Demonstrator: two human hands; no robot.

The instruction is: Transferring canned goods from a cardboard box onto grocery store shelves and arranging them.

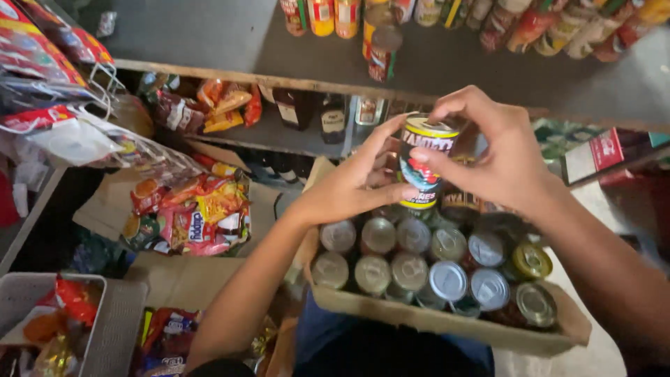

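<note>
cardboard tray (447, 322) sat closest to you, its near edge against your lap, packed with two rows of upright tin cans (409, 271) showing silver and a few gold lids. you had one labelled can (423, 162) lifted clear above the tray's far edge, upright, yellow rim on top. your left hand (349, 187) was closed on its left side, thumb low on the label, fingers wrapped behind. your right hand (504, 159) was closed on it too, pinching the top rim and right side with thumb and fingertips. neither hand was free or spread wide.

judgement on doing it well: you had it gripped high with the right hand, so the weight hung from fingertips; the left hand lower on the body looked like the safer load path. i'd have kept it vertical and lifted straight, since a second dark can (459, 204) stood just beside and below it at the tray's far edge and could get knocked. the tray's near right corner looked bent, so i'd have avoided pressing down on it.

wooden shelf (230, 78) ran beyond the tray, bottles (333, 117) under it, snack packets (188, 216) off to the left.
</note>
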